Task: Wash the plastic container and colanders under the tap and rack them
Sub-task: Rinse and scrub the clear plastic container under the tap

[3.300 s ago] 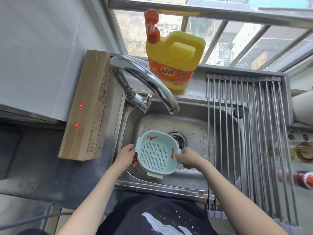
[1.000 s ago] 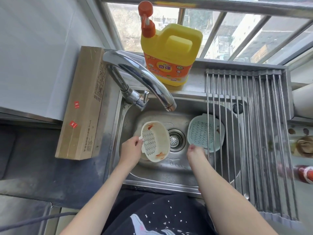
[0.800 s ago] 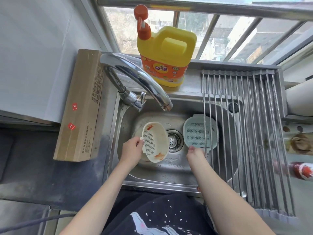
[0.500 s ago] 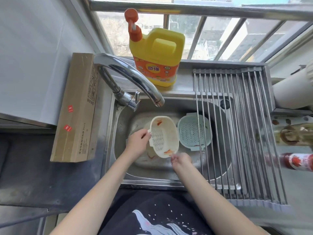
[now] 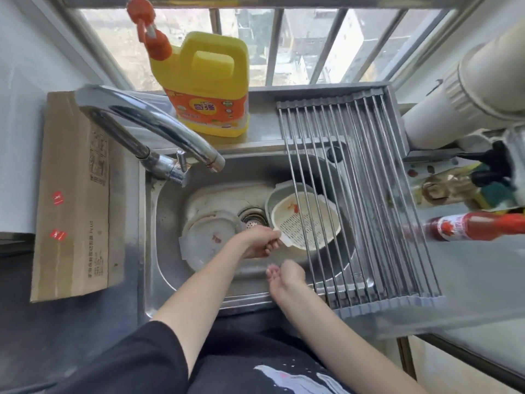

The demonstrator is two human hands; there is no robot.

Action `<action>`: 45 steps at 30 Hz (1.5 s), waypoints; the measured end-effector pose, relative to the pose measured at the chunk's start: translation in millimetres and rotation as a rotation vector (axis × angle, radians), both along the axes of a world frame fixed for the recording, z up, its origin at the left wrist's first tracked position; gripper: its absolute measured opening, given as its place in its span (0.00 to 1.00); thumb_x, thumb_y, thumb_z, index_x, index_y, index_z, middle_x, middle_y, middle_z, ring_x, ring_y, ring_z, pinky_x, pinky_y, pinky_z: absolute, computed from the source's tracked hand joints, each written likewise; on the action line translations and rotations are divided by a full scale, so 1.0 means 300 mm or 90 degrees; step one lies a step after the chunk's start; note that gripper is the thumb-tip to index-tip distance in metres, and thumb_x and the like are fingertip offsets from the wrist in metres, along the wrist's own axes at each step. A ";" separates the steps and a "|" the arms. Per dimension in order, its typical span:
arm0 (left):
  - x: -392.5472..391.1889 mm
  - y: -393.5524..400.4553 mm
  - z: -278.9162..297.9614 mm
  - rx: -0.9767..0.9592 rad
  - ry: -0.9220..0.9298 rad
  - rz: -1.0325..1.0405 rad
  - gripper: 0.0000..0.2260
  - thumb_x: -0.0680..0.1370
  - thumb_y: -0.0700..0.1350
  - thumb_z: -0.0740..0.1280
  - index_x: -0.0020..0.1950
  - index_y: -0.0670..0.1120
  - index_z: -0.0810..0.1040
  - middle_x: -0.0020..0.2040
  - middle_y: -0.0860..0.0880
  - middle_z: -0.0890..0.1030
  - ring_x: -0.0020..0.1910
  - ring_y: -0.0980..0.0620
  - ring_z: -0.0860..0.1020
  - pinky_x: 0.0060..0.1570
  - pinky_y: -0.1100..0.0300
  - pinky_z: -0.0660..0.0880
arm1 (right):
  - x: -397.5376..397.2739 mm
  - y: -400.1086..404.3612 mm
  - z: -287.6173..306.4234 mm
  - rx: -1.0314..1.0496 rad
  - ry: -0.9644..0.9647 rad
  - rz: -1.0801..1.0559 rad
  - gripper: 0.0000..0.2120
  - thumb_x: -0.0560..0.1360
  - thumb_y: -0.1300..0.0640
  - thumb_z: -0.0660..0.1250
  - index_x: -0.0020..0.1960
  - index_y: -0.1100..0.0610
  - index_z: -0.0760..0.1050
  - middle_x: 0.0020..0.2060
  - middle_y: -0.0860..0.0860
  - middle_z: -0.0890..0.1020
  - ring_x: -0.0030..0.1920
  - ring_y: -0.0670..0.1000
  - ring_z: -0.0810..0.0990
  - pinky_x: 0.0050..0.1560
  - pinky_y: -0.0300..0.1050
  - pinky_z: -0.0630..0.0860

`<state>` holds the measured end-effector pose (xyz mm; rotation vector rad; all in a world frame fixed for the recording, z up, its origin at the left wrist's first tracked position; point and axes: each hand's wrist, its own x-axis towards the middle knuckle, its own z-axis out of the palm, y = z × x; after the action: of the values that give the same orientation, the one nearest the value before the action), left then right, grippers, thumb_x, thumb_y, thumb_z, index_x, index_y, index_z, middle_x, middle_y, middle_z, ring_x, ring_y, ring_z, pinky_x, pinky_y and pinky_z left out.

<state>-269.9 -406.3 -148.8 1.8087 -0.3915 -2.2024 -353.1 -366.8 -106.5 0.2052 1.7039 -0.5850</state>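
Right hand [image 5: 287, 275] nearest, fingers loosely curled, holding nothing. Beyond it, left hand [image 5: 260, 243] grip pinches cream colander [image 5: 306, 223] rim; colander sits inside green colander [image 5: 272, 199] under rack [image 5: 355, 194]. Left of grip: clear container [image 5: 208, 240] in sink [image 5: 170, 251].

Cardboard box [image 5: 74, 194]: "PLUS" legible; detergent jug [image 5: 208, 83] label unreadable.

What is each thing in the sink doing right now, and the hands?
Cream plastic colander: nested in green colander, stained red.
Pale green plastic colander: under the rack, cradling the cream one.
Clear round plastic container: lying in sink, stained.
Chrome tap: no water seen.
Metal roll-up rack: holds nothing.
Left hand: gripping cream colander's rim.
Right hand: holding nothing.
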 end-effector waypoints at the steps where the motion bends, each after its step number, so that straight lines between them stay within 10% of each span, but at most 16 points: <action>1: -0.021 0.005 0.006 0.008 -0.008 -0.076 0.10 0.82 0.43 0.59 0.41 0.42 0.72 0.29 0.50 0.71 0.21 0.58 0.66 0.20 0.68 0.64 | 0.009 -0.006 -0.001 -0.006 -0.011 0.007 0.10 0.81 0.68 0.48 0.46 0.63 0.66 0.31 0.57 0.69 0.28 0.47 0.70 0.29 0.35 0.65; 6: -0.076 0.039 0.046 -0.035 -0.091 -0.244 0.13 0.81 0.41 0.57 0.37 0.40 0.67 0.29 0.44 0.69 0.12 0.58 0.67 0.14 0.71 0.62 | 0.025 -0.007 -0.008 -0.032 -0.023 0.069 0.15 0.82 0.64 0.47 0.39 0.59 0.65 0.12 0.50 0.68 0.12 0.43 0.67 0.13 0.29 0.61; 13: 0.047 0.092 0.004 -0.010 -0.147 -0.181 0.09 0.79 0.40 0.59 0.40 0.41 0.72 0.30 0.45 0.72 0.23 0.53 0.70 0.23 0.64 0.65 | 0.048 0.008 0.050 0.019 -0.019 0.039 0.15 0.81 0.68 0.48 0.37 0.64 0.64 0.34 0.57 0.70 0.31 0.50 0.69 0.29 0.38 0.66; 18: 0.187 0.178 -0.002 -0.010 -0.222 -0.038 0.10 0.79 0.40 0.58 0.38 0.44 0.70 0.29 0.46 0.71 0.25 0.52 0.66 0.20 0.70 0.61 | 0.081 0.002 0.063 0.010 -0.004 0.104 0.18 0.79 0.69 0.46 0.66 0.71 0.63 0.35 0.57 0.68 0.32 0.51 0.68 0.32 0.38 0.65; 23: 0.322 0.302 -0.056 0.089 -0.304 0.185 0.05 0.79 0.35 0.56 0.47 0.38 0.72 0.37 0.37 0.75 0.21 0.51 0.71 0.15 0.69 0.65 | 0.117 -0.018 0.054 0.003 -0.037 0.183 0.17 0.81 0.67 0.47 0.67 0.69 0.63 0.36 0.57 0.68 0.33 0.51 0.68 0.33 0.39 0.68; 27: 0.347 0.323 -0.092 0.122 -0.371 0.170 0.18 0.77 0.39 0.61 0.66 0.37 0.70 0.59 0.39 0.75 0.47 0.43 0.78 0.46 0.49 0.79 | 0.128 -0.021 0.011 0.028 -0.049 0.265 0.07 0.80 0.67 0.50 0.54 0.63 0.66 0.33 0.55 0.65 0.31 0.50 0.65 0.26 0.34 0.68; 32: 0.328 0.266 -0.122 0.153 -0.489 0.038 0.28 0.78 0.47 0.61 0.73 0.34 0.59 0.74 0.36 0.61 0.73 0.39 0.61 0.71 0.50 0.61 | 0.107 -0.044 -0.006 0.038 -0.019 0.308 0.12 0.80 0.67 0.50 0.39 0.62 0.64 0.34 0.56 0.66 0.32 0.50 0.67 0.28 0.35 0.69; 35: 0.325 0.261 -0.113 0.162 -0.509 0.133 0.34 0.74 0.42 0.67 0.72 0.32 0.52 0.73 0.35 0.59 0.71 0.37 0.63 0.68 0.50 0.64 | 0.093 -0.048 -0.003 0.036 -0.011 0.289 0.11 0.79 0.69 0.50 0.40 0.64 0.64 0.35 0.57 0.67 0.33 0.52 0.68 0.32 0.40 0.70; 40: 0.347 0.285 -0.154 0.075 -0.492 0.025 0.21 0.78 0.46 0.65 0.65 0.34 0.69 0.65 0.35 0.74 0.63 0.37 0.73 0.59 0.53 0.71 | 0.068 -0.078 0.015 0.025 -0.034 0.272 0.07 0.80 0.69 0.50 0.55 0.67 0.64 0.38 0.59 0.70 0.36 0.54 0.71 0.37 0.43 0.72; 45: 0.381 0.289 -0.142 0.011 -0.383 0.067 0.08 0.78 0.44 0.62 0.44 0.40 0.74 0.43 0.39 0.79 0.34 0.45 0.78 0.29 0.64 0.74 | 0.056 -0.123 0.044 -0.018 -0.106 0.317 0.15 0.80 0.68 0.52 0.66 0.68 0.65 0.44 0.60 0.72 0.41 0.54 0.73 0.40 0.43 0.75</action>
<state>-155.4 -319.5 -191.3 2.4179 -0.3775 -1.5584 -336.3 -403.7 -93.2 -0.1856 1.5080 -0.2137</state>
